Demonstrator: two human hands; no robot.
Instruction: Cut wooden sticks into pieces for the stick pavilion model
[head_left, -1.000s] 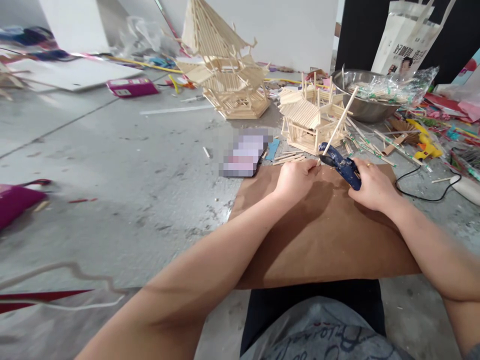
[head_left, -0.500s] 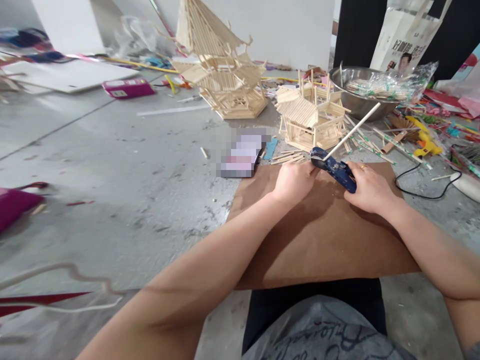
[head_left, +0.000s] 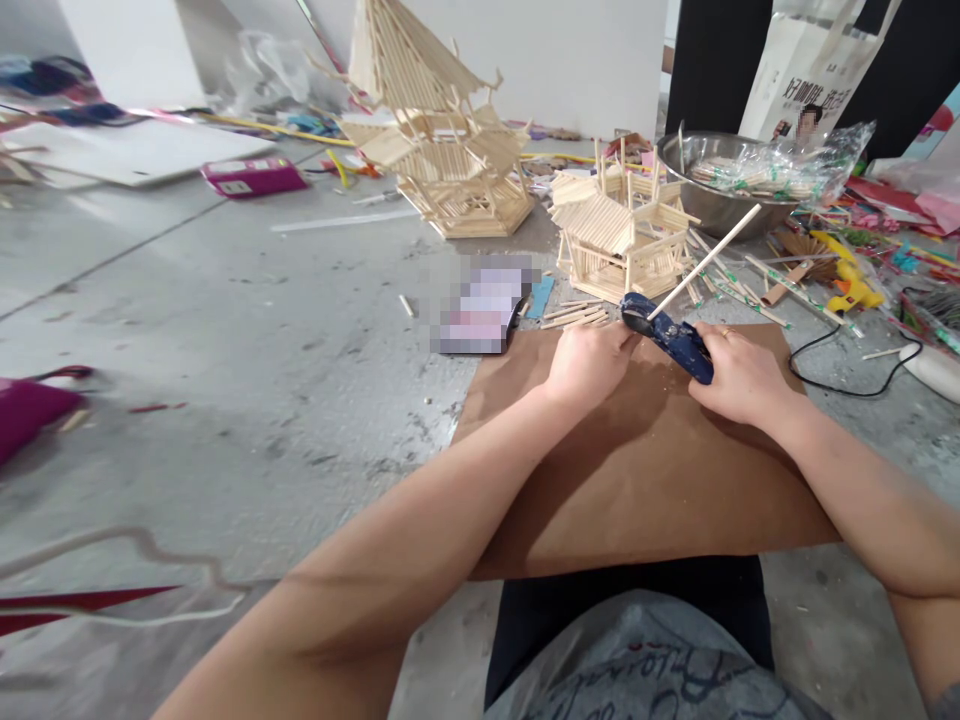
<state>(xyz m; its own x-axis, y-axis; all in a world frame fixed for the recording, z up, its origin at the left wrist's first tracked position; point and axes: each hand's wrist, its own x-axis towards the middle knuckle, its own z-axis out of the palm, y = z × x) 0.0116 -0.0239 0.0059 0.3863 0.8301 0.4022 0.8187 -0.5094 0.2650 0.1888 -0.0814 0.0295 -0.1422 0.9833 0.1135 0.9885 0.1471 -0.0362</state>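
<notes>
My right hand (head_left: 739,372) is wrapped around the handles of a dark blue hand cutter (head_left: 671,338). A thin, pale wooden stick (head_left: 709,258) runs up and to the right from the cutter's jaws. On the other side of the jaws, my left hand (head_left: 591,362) is closed in a pinch, with its fingertips at the stick's lower end, which they mostly hide. Both hands are above a brown board (head_left: 637,480). Just beyond them stands a small, unfinished-roofed stick pavilion (head_left: 626,235), and several short sticks (head_left: 576,315) lie by its base.
A taller stick pagoda (head_left: 454,150) stands behind, left of a metal bowl (head_left: 675,185) holding bagged sticks. A phone (head_left: 484,310) lies left of the board. To the right are a yellow glue gun (head_left: 851,280), a black cord (head_left: 832,390) and craft scraps. A magenta box (head_left: 253,177) sits far left.
The cutter's handles look slightly closer together. Both hands and the stick stay in almost the same place.
</notes>
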